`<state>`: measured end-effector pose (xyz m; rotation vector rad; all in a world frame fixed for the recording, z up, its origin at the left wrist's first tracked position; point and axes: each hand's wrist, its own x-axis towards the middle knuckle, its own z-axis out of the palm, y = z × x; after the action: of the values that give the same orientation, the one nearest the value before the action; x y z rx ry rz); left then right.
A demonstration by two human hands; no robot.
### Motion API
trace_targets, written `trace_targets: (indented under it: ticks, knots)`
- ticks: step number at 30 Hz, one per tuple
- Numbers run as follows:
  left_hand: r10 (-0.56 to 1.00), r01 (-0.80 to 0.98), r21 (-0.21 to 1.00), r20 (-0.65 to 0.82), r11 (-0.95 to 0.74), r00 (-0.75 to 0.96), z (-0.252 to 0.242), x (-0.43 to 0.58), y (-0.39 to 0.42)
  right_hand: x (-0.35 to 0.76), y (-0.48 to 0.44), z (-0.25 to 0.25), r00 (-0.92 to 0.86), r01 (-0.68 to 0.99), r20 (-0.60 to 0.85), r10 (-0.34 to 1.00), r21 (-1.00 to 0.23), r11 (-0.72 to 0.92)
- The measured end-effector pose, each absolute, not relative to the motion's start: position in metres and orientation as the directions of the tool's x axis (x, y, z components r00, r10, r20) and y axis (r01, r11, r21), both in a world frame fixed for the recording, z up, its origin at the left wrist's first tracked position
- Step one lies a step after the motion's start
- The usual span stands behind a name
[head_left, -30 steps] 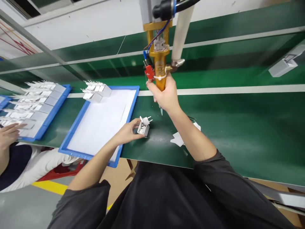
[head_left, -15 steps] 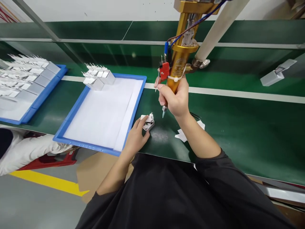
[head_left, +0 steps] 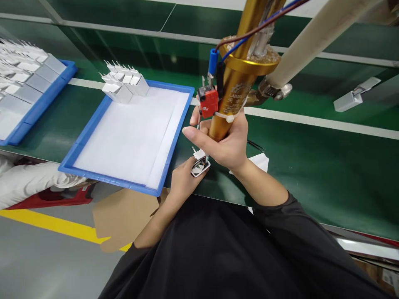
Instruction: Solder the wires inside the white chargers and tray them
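Compared with half a second ago, the gold dispenser has come down and in, so that its pale tip, which then hung well apart, is now right at the mouth of the small white case; whether it touches, I can't tell from here. The case's pronged cap, then lying partly over the opening, now sits back at its far edge with a prong pointing up, and something dark shows inside the case.

The left hand grips the case just above the green bench. The right hand is wrapped around the dispenser's lower end, thumb stretched out in front, just below a red switch.

To the left, a blue tray lined with a white sheet carries a small cluster of white plugs in its far left corner, prongs up. Past it, another tray is packed with rows of similar plugs. Beside the right forearm lie a white paper scrap and a thin black tool.

On the gold barrel I can read letters beginning "LABOR", with Chinese characters beneath, too small to make out in full.
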<state>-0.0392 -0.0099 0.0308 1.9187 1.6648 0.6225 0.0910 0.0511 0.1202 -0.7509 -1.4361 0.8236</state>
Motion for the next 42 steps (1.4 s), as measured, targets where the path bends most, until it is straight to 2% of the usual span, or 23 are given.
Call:
trace_targets:
  ticks: [5, 20, 42]
  knots:
    - [0.99, 0.671, 0.733, 0.017, -0.109, 0.143, 0.043, -0.054, -0.007, 0.09, 0.048, 0.123, -0.021, -0.029, 0.54, 0.841, -0.841, 0.54]
    - [0.98, 0.764, 0.623, 0.018, -0.168, 0.2, 0.068, -0.06, -0.001, 0.086, 0.049, 0.116, -0.025, -0.026, 0.547, 0.837, -0.837, 0.546]
    - [0.98, 0.791, 0.593, -0.011, -0.152, 0.197, 0.064, -0.058, 0.002, 0.087, 0.051, 0.114, -0.023, -0.03, 0.515, 0.857, -0.857, 0.515]
